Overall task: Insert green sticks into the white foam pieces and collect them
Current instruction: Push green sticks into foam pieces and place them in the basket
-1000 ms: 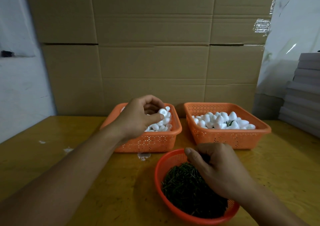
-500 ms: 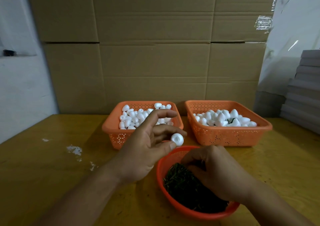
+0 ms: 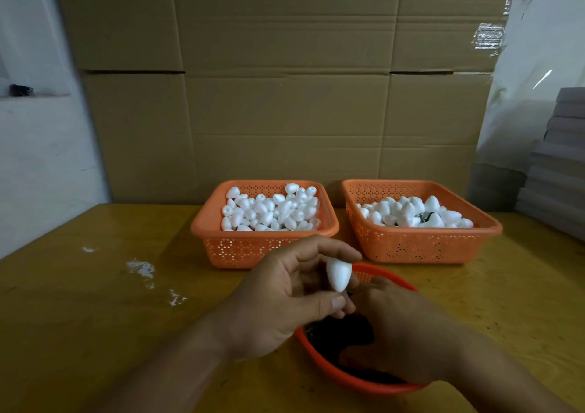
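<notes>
One white foam piece (image 3: 338, 273) pinched in left grip (image 3: 297, 295), just above right grip (image 3: 399, 327), its hold hidden.

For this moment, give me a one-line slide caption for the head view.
Left hand pinches a white foam piece over the round basket of green sticks, right hand beside it.

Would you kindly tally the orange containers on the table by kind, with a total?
Square orange baskets: 2, the left basket and the right basket, both holding white foam pieces
Round orange bowl of green sticks: 1
Total: 3
</notes>
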A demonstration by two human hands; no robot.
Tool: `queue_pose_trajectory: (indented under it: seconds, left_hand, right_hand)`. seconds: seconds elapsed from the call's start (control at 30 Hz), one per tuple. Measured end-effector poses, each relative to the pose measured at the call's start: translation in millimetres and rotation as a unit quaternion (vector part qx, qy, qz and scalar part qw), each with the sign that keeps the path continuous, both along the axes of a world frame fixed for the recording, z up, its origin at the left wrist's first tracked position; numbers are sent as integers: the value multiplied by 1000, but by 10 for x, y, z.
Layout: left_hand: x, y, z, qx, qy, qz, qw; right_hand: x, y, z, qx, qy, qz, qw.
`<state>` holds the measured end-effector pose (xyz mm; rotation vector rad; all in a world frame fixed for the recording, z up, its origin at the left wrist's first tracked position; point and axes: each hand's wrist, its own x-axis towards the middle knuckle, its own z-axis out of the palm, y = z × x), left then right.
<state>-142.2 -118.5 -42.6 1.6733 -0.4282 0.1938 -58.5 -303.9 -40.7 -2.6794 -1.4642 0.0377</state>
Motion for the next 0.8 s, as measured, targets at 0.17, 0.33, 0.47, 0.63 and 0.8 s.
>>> queue_pose_trajectory:
  seconds: [0.17,0.33,0.47,0.63,0.8]
  left_hand:
    - [-2,-50,10,-36,7,11,999]
    - [30,-83,-10,-99,39,35,994]
    - [72,-69,-20,-183,65,58,979]
    - [72,-47,13,-269,101,51,957]
    - [74,-29,3,-277,118,54,952]
  right_hand:
    - [-42,45,24,-4,-1,-20,1000]
    - [-19,58,-13,-2,8,-31,999]
    - [11,65,-36,31,29,-33,999]
    - [46,59,-55,87,35,-51,994]
    - [49,66,-60,146,56,-41,987]
